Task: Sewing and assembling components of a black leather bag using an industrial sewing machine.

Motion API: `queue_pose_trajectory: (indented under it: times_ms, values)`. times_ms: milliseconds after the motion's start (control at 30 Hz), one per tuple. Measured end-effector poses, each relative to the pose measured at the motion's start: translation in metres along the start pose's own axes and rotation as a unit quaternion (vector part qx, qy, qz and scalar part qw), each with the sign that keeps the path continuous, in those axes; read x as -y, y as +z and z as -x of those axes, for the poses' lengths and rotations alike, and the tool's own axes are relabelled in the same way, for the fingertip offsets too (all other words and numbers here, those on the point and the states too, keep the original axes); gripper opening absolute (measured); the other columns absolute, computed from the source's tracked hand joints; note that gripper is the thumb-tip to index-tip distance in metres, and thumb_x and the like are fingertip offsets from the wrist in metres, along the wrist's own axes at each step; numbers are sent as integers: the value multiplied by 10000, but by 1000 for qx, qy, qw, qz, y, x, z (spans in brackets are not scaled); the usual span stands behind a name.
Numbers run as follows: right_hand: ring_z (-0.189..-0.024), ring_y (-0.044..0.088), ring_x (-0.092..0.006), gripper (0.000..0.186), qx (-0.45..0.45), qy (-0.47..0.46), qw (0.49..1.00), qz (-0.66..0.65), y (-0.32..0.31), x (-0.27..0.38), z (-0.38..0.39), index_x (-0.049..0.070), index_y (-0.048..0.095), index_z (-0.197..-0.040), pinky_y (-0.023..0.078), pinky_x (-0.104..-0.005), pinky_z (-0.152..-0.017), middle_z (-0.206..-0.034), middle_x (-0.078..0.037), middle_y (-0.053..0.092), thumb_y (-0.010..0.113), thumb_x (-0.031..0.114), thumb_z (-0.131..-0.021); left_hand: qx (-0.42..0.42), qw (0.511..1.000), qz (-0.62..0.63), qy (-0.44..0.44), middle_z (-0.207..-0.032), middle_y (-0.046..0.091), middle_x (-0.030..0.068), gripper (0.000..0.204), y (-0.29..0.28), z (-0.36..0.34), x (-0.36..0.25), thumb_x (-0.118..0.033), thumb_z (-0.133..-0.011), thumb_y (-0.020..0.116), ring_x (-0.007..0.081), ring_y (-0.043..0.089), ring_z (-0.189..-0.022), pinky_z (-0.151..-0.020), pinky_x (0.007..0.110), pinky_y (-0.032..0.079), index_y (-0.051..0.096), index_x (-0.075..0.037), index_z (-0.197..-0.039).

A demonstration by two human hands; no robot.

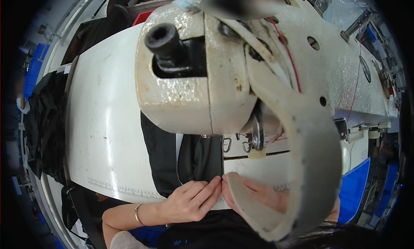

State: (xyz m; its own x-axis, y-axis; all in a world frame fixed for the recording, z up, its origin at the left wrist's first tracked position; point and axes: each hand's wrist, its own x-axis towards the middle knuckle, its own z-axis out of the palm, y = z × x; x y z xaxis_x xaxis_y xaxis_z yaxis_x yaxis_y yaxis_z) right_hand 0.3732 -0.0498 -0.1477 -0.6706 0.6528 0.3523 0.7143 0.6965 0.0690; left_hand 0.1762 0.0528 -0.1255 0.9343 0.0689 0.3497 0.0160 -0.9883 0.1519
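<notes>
Black cloth, one zipper; on white counter, six o'clock from one glossy cream sewing machine.
Ruler scale, one, figures too small to read; my left hand, pinching the cloth's edge; my right hand, at three o'clock from it, partly hidden, grip I cannot tell.

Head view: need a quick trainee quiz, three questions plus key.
1. What colour is the thread running over the sewing machine?
2. True or false: the bangle is on the left wrist.
3. The fingertips of the left hand and right hand are at: A) the blue bin; B) the edge of the black fabric; C) the black knob.

Key: 1. Red. 2. True. 3. B.
</notes>
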Motion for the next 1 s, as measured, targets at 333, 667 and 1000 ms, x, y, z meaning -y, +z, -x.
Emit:
queue_pose_trajectory:
  times_ms: [333,667,1000]
  values:
    - [-947,603,-291,265,-42,93,986,-135,12,-27,-2,-4,634,-830,490,-425,-854,-927,-119,595,584,141,-615,-36,999,25,-6,-1024,610,180,351,8,-17,35,-60,-602,587,186,549,-748,-601,248,456,625,86,-919]
    - [-673,623,-138,141,-77,199,949,-233,28,-54,-13,66,638,-802,490,-303,-511,-780,-18,556,601,135,-685,-56,996,25,-64,-890,623,122,223,14,-31,70,-30,-635,632,250,615,-805,-687,359,510,669,-35,-855]
    - [-620,606,-108,100,-35,210,968,-133,40,-55,-8,69,639,-782,449,-272,-424,-741,-4,537,613,132,-708,-82,965,157,-194,-871,643,133,193,16,-25,67,29,-646,630,286,620,-795,-673,369,493,666,-19,-830]
